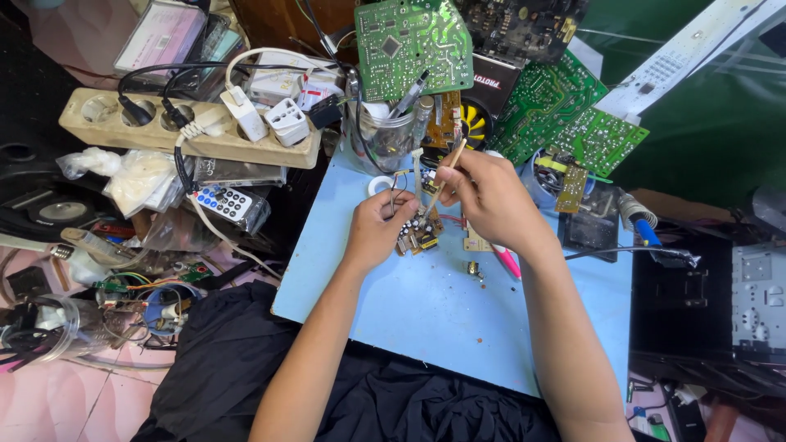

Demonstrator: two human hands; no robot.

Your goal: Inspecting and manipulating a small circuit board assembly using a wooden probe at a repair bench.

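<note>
Left hand (378, 227) pinching small circuit board (417, 232) above far part of light blue mat (426, 311), right hand (487, 195) closed on thin wooden-handled tool (448, 167), tip at board; glass jar (385, 135) beyond.

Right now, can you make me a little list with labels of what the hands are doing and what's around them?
Left hand: holds a small brown circuit board over the pale blue work mat
Right hand: grips a thin wooden-handled brush, tip at the board
Behind: clear glass jar of tools, green circuit boards
Left side: beige power strip, white remote
</note>
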